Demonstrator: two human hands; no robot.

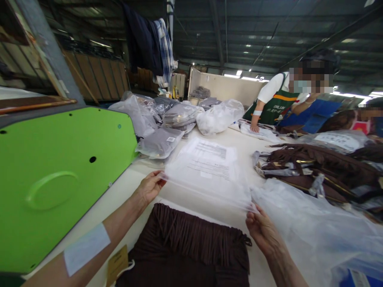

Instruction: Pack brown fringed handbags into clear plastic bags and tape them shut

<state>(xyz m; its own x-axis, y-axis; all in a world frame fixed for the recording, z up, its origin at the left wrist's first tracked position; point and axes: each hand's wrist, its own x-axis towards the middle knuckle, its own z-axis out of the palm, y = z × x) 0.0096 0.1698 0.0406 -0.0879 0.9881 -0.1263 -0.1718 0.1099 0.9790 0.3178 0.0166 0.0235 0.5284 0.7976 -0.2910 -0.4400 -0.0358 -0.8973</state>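
Observation:
A clear plastic bag (209, 191) with printed text lies spread on the table, its near edge stretched between my hands. My left hand (152, 185) pinches the bag's near left corner. At the near right corner, my right hand (260, 225) grips the plastic between thumb and fingers. Just below the bag, closest to me, rests a dark brown fringed bag (191, 247), its fringe towards the plastic. A tan cardboard tag (117, 265) on a white cord sits at its left side.
A green machine panel (66, 147) stands at the left. Packed grey items (161, 141) are piled at the back. Brown fringed bags (323, 163) and loose plastic bags (302, 211) cover the right side. Across the table a person in a green apron (272, 101) leans over with one hand on the table.

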